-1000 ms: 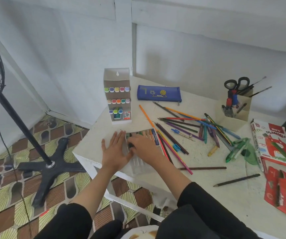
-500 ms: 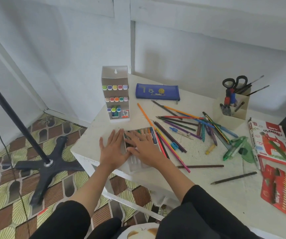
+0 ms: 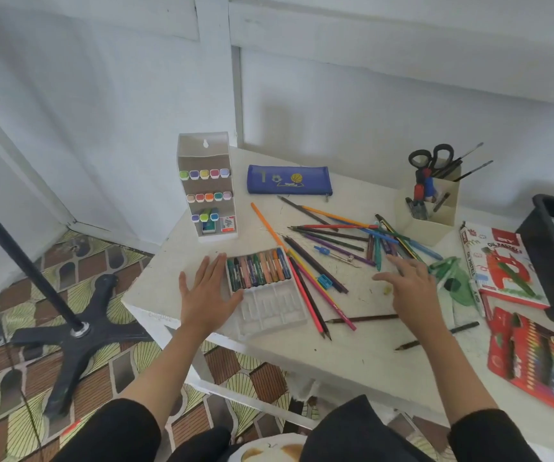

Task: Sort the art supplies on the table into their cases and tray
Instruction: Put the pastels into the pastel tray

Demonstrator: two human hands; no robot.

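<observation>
A second ago both my hands were down at the pastel tray [image 3: 270, 310], the right one pressing on the oil pastels [image 3: 257, 270]. Now my right hand [image 3: 409, 288] has left it and swung out to the centre right of the frame, beside the loose coloured pencils [image 3: 335, 235]. Its fingers are spread and relaxed and hold nothing. My left hand [image 3: 207, 291] has stayed put, flat on the table [image 3: 352, 355], fingers straight, its thumb side against the tray's left wall, gripping nothing.

I take that to mean the upper row of pastels is seated and I'm off for the next stray piece (a small yellow stub shows just left of my right hand). The tray's lower slots are bare, and the pencils are still scattered, so most of the sorting is ahead.

The white box [image 3: 499, 265] at the right edge reads "OIL PASTELS"; its brand panel is too blurred. The lettering on the red pencil pack [image 3: 542, 361] at lower right is too small to read.
</observation>
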